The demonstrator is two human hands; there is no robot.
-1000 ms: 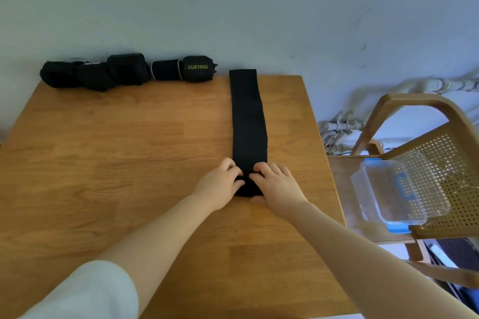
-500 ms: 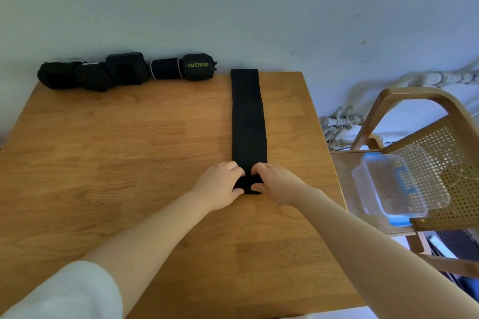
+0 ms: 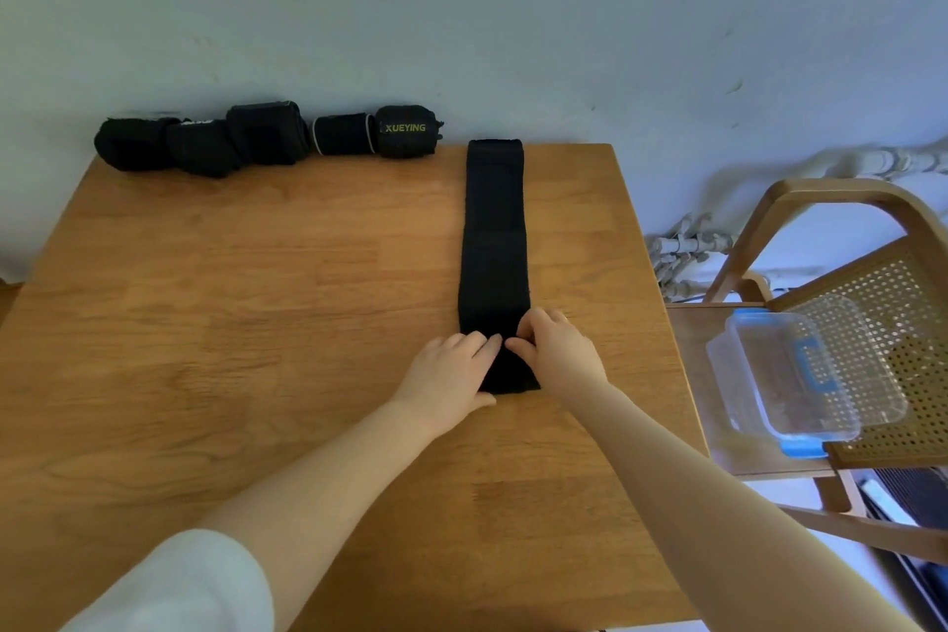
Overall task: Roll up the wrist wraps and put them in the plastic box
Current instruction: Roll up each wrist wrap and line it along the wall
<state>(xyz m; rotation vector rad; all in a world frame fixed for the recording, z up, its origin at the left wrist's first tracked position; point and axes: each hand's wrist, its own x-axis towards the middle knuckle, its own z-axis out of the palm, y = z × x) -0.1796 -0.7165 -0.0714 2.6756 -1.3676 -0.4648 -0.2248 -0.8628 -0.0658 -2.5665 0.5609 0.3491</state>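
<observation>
Black wrist wrap (image 3: pixel 493 241) is lying flat on the tabletop (image 3: pixel 256 323), running as a straight strip from the far edge toward the near side, closer to the right edge than the left. Its far end is sitting right at the far edge, against the wall (image 3: pixel 461 15).

Both hands are working the near end of the strip. Left hand (image 3: pixel 446 382) is resting on the left side of that end, fingers fairly straight and together, tips lying on the fabric, thumb on the wood. Right hand (image 3: pixel 556 354) is sitting on the right side, fingers curled down over the fabric edge, pinching it. Fingertips of the two hands are nearly touching at mid-strip. Can't tell how much of the end is already turned over; the hands are covering it.

Rolled wraps (image 3: pixel 267 139) are lining the far left corner in a row against the wall; the rightmost one reads XUEYING.

Plastic box (image 3: pixel 785 375), clear with blue clips, is sitting off the table on a wooden chair (image 3: pixel 841 200) past the right edge, well apart from the strip.
</observation>
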